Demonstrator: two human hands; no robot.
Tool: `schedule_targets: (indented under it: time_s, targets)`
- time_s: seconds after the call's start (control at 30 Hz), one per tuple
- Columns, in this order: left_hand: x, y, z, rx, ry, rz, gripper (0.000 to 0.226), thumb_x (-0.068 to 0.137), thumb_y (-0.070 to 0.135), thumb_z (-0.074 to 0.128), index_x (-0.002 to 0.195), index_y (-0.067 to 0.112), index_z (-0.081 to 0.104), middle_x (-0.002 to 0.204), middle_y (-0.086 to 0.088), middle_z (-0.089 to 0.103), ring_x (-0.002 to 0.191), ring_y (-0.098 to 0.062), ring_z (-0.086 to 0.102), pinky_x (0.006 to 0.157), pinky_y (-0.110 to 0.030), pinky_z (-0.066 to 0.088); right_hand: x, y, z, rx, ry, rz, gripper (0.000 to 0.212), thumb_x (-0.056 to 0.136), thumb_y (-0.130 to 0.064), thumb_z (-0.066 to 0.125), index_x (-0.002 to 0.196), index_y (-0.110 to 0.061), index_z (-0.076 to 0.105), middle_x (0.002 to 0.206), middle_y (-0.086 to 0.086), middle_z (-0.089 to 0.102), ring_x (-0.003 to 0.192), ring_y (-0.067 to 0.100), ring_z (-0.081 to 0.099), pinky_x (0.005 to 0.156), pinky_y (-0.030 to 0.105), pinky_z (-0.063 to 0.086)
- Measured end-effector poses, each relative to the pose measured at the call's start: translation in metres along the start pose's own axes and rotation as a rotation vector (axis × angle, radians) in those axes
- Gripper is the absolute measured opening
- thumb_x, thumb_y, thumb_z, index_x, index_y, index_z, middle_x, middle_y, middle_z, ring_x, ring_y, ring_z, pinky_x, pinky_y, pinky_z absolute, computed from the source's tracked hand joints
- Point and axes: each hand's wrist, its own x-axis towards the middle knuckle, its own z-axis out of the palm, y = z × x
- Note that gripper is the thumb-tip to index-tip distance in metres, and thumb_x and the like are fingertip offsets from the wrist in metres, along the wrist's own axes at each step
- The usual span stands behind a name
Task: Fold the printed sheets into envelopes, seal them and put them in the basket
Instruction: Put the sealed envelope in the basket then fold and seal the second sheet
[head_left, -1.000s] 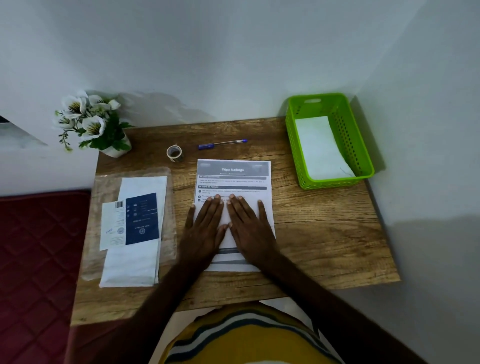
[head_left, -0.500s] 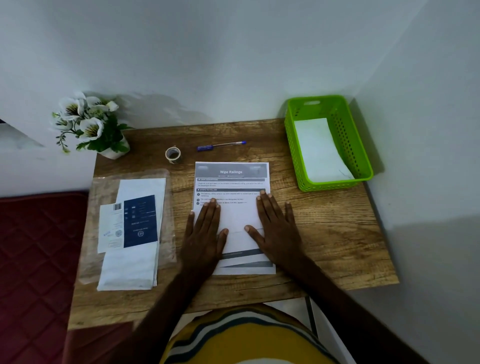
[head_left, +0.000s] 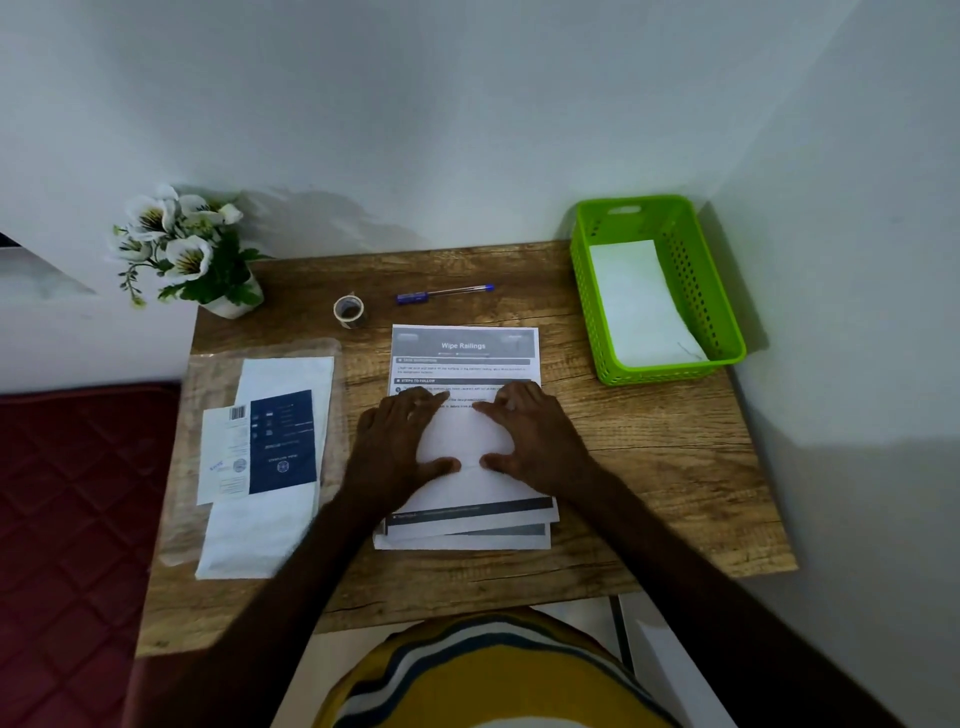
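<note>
Sheets (head_left: 465, 358) of white printed paper, headed "Wipe Railings", lie stacked mid-desk (head_left: 649, 467) on wood-grain laminate. Left hand (head_left: 397, 447) and right hand (head_left: 535, 441) press on the top sheet, fingers bent, pinching nothing clearly. Perforated green plastic basket (head_left: 719, 291) sits far right, holding white paper (head_left: 636, 301).

printed sheets (head_left: 464, 358) partly hidden under both hands, small print unreadable, forearms blurred

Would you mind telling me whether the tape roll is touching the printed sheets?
Apart. The head view shows bare wood between the tape roll and the printed sheets.
</note>
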Motion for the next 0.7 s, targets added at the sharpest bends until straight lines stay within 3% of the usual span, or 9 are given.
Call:
schedule_targets:
  time_s: [0.17,0.5,0.7]
  targets:
    - [0.009,0.002,-0.004,-0.055,-0.025,-0.038,0.077,0.072,0.062,0.081,0.138,0.033,0.056,0.148,0.0,0.043,0.138,-0.023,0.035,0.11,-0.044,0.029,0.016,-0.008,-0.009,-0.032,-0.045,0.021,0.077,0.072,-0.053,0.084,0.14,-0.029,0.056,0.13,0.003,0.047,0.124,0.023,0.04,0.101,0.04,0.04]
    - [0.01,0.019,-0.016,-0.007,-0.024,-0.039,0.071,0.069,0.051,0.088,0.127,0.029,0.055,0.146,0.0,0.044,0.137,-0.025,0.036,0.112,-0.043,0.027,0.027,-0.014,-0.02,-0.07,-0.112,0.052,0.076,0.063,-0.05,0.091,0.125,-0.025,0.055,0.135,0.004,0.047,0.129,0.026,0.038,0.102,0.041,0.038]
    - [-0.009,0.032,-0.009,0.001,0.132,-0.015,0.06,0.069,0.036,0.091,0.116,0.015,0.058,0.118,-0.006,0.063,0.114,-0.029,0.059,0.106,-0.045,0.032,0.008,-0.024,-0.015,-0.112,-0.031,0.036,0.063,0.077,-0.044,0.082,0.126,-0.025,0.048,0.134,0.0,0.057,0.126,0.025,0.048,0.108,0.048,0.034]
